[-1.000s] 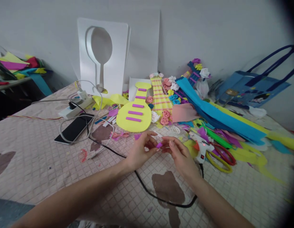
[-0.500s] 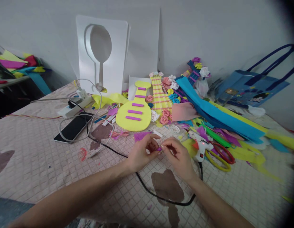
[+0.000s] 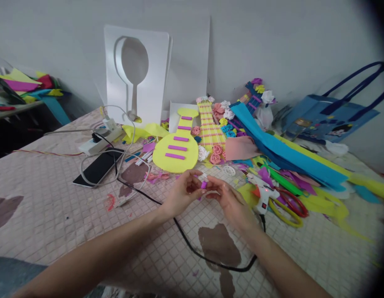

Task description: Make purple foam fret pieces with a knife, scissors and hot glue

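Observation:
My left hand [image 3: 183,193] and my right hand [image 3: 230,200] meet over the middle of the table, fingertips pinched around a small purple piece [image 3: 204,185]. A white stick end [image 3: 203,176] shows just above that piece. Beyond my hands lies a yellow guitar-like shape [image 3: 175,163] with several purple strips across it. To the right of my right hand rests a white glue gun [image 3: 264,196] with a small red light, its black cord running below my hands.
Scissors [image 3: 293,207], yellow scraps and long blue strips [image 3: 281,153] lie at the right. A decorated yellow piece [image 3: 207,124] stands behind. A phone [image 3: 98,167], white cable and power strip [image 3: 101,140] occupy the left. A blue bag [image 3: 322,116] is at the back right.
The purple piece between my fingertips has moved slightly up and left and shows more fully. My right fingers have shifted around it, and the view has tilted slightly.

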